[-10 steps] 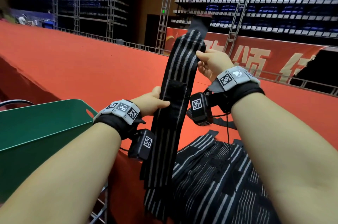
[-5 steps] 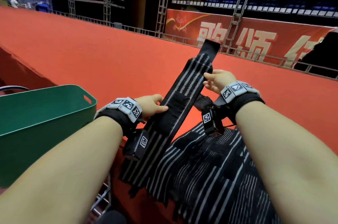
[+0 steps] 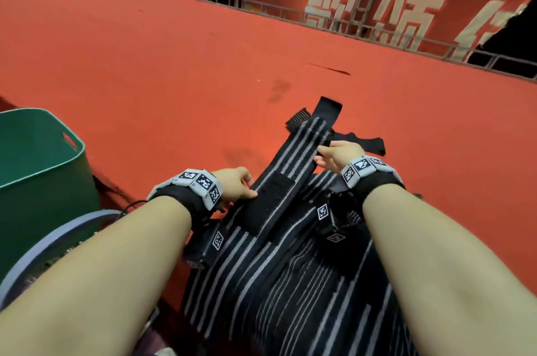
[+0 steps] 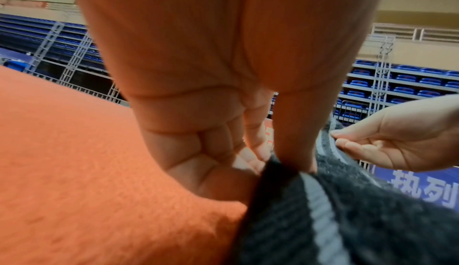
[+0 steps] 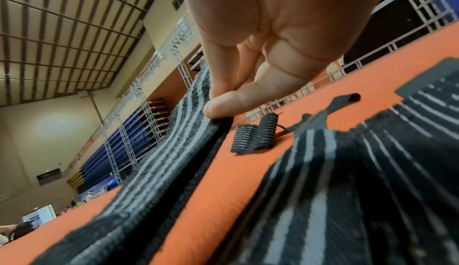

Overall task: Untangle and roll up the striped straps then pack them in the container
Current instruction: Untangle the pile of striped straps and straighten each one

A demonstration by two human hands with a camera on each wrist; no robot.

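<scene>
A black strap with grey stripes [image 3: 293,158] lies stretched low over the red table, running away from me. My left hand [image 3: 236,185] pinches its near left edge beside a black velcro patch [image 3: 268,204]; thumb and fingers clamp the cloth [image 4: 285,163]. My right hand [image 3: 334,153] pinches the strap's far right edge, thumb on top [image 5: 223,106]. More striped straps [image 3: 305,283] lie heaped between my forearms. The green container [image 3: 43,163] stands at the left.
A loose black strap end [image 3: 366,142] and a small ribbed piece [image 5: 255,135] lie just beyond my right hand. A grey hoop [image 3: 43,242] sits below the container. Metal railing [image 3: 290,11] and a red banner bound the table's far side.
Both hands have lowered the strap from upright in the air down to nearly flat over the table and the heap. My head has tipped downward.
</scene>
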